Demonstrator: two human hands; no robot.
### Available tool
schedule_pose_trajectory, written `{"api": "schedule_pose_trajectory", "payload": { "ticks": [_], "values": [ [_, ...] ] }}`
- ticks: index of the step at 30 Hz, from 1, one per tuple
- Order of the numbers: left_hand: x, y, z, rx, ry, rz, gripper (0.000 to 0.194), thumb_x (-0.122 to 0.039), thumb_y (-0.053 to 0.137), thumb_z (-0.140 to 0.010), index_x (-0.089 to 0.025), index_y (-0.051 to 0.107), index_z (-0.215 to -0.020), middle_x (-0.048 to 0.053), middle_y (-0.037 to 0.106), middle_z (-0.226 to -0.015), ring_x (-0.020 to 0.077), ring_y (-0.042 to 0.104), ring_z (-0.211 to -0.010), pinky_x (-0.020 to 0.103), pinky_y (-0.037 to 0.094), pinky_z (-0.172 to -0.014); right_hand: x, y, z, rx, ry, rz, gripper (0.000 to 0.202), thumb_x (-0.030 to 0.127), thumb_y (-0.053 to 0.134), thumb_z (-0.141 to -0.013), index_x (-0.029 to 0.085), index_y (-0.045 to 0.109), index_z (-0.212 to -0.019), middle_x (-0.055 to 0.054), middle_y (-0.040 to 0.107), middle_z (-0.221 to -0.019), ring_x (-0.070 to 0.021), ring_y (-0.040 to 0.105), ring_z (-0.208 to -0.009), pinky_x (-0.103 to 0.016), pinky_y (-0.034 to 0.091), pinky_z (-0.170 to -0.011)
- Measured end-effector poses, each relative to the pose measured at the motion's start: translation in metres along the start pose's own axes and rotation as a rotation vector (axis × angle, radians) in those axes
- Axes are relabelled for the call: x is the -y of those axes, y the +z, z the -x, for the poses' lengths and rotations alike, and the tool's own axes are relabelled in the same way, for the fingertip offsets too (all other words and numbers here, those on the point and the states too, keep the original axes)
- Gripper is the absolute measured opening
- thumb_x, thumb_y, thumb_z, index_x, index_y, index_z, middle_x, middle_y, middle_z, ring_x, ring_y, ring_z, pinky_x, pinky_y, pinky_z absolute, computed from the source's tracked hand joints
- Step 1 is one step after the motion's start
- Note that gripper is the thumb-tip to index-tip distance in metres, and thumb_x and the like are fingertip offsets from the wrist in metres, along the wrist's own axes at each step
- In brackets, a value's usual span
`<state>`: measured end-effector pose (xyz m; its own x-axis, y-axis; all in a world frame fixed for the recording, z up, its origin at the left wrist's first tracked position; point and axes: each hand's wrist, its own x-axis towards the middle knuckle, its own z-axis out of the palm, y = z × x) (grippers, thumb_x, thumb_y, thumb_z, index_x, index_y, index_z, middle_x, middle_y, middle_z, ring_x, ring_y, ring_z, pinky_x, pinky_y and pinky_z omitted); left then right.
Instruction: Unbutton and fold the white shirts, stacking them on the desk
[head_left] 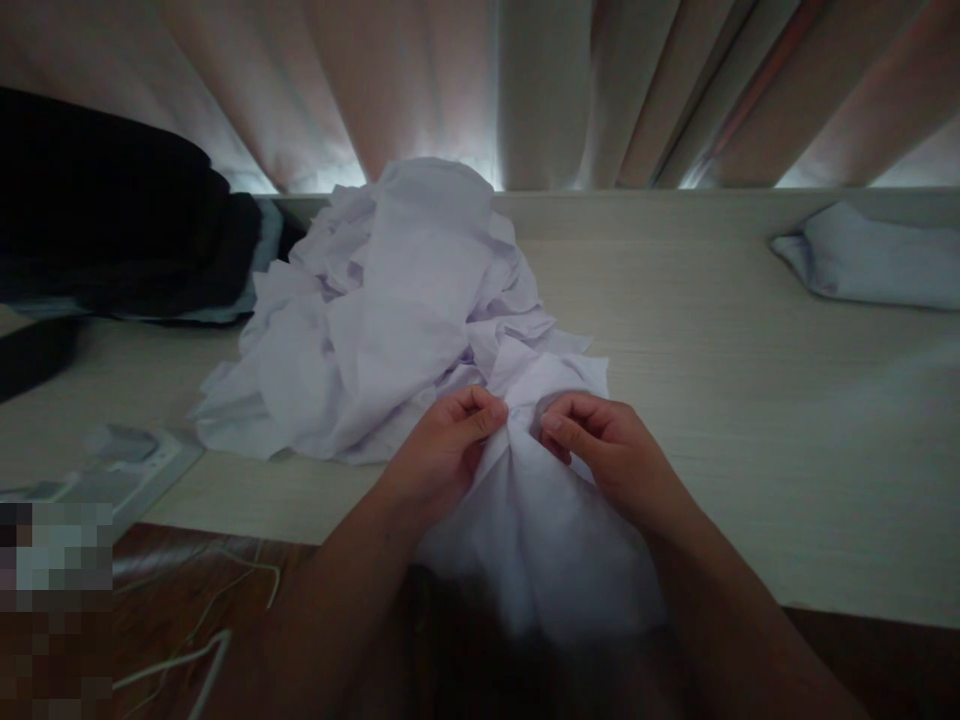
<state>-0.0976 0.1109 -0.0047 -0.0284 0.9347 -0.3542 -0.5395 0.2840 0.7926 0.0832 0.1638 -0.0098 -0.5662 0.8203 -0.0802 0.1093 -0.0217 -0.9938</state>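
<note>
A white cloth hangs over the front edge of the pale surface, gathered into folds between my hands. My left hand pinches the gathered fabric between thumb and fingers. Close by on the right, my right hand has its fingers curled, thumb against forefinger, at the cloth's other side; what lies between those fingertips is hard to make out. Just beyond my hands rises a heap of crumpled white fabric, and the cloth's upper end meets it. Whether the two are one piece cannot be told.
Dark folded items are stacked at the left. A white power strip lies near the front left edge, with cables on the wooden floor. A light folded cloth rests at the far right. Curtains hang behind.
</note>
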Motion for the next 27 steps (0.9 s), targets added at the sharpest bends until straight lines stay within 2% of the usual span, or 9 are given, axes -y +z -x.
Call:
{"api": "schedule_pose_trajectory", "payload": {
  "ticks": [7,20,27],
  "values": [
    [0.000,0.006,0.004,0.011,0.015,-0.031,0.026,-0.026,0.085,-0.071,-0.015,0.061,-0.070,-0.003,0.058,-0.066,0.0093,0.053,-0.062,0.022,0.043,-0.061,0.002,0.010,0.001,-0.042,-0.023,-0.007,0.034,0.039,0.067,-0.089,0.019,0.055,-0.065,0.004,0.047,-0.061,-0.0106,0.039,-0.058,-0.026,0.031,-0.055],
    [0.004,-0.002,0.000,-0.035,0.034,0.024,0.029,-0.029,0.088,-0.068,-0.015,0.062,-0.070,-0.002,0.060,-0.069,0.0099,0.053,-0.065,0.022,0.044,-0.063,0.005,0.008,0.004,-0.099,0.030,0.039,0.029,0.039,0.071,-0.086,0.018,0.065,-0.067,0.002,0.055,-0.063,-0.0120,0.046,-0.060,-0.026,0.035,-0.056],
    [0.001,0.004,0.003,-0.014,0.029,-0.018,0.024,-0.026,0.084,-0.071,-0.016,0.062,-0.070,-0.002,0.059,-0.066,0.0097,0.052,-0.062,0.022,0.042,-0.060,0.003,0.016,0.002,-0.139,0.022,-0.059,0.025,0.040,0.072,-0.084,0.019,0.065,-0.071,0.003,0.056,-0.063,-0.0114,0.045,-0.057,-0.026,0.035,-0.054]
  ]
}}
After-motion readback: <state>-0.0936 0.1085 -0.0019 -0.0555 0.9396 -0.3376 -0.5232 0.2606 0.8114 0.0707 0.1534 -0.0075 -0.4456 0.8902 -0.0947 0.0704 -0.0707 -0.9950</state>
